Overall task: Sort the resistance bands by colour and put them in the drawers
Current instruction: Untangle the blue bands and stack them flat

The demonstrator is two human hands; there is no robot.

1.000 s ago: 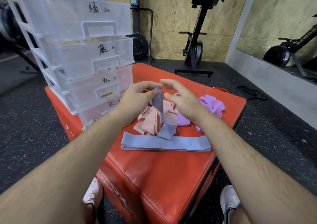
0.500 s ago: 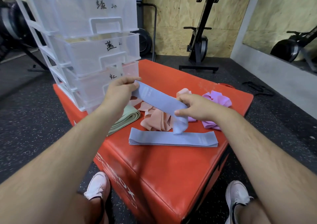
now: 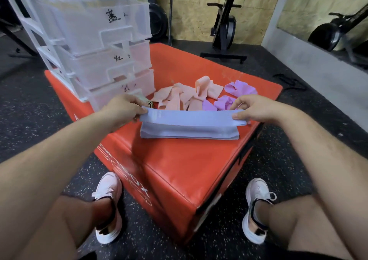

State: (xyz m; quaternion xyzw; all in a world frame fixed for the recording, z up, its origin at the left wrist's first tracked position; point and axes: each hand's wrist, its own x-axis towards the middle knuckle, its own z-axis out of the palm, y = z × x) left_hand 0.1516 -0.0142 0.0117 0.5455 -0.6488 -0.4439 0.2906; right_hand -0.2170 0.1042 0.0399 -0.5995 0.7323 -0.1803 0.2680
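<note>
A blue resistance band is stretched flat between my hands, just above another blue band lying on the red padded box. My left hand pinches its left end and my right hand pinches its right end. Behind lie several peach bands and purple bands. A green band peeks out beside my left hand, mostly hidden. The clear plastic drawer unit stands at the box's back left, its labelled drawers closed.
Black rubber floor surrounds the box. My two feet in white shoes stand at its near sides. Gym machines stand against the plywood wall behind, and a mirror is at the right.
The blue band hung crumpled between my hands; now it is pulled out straight and lowered over the other blue band. My view has tilted down and moved nearer.
</note>
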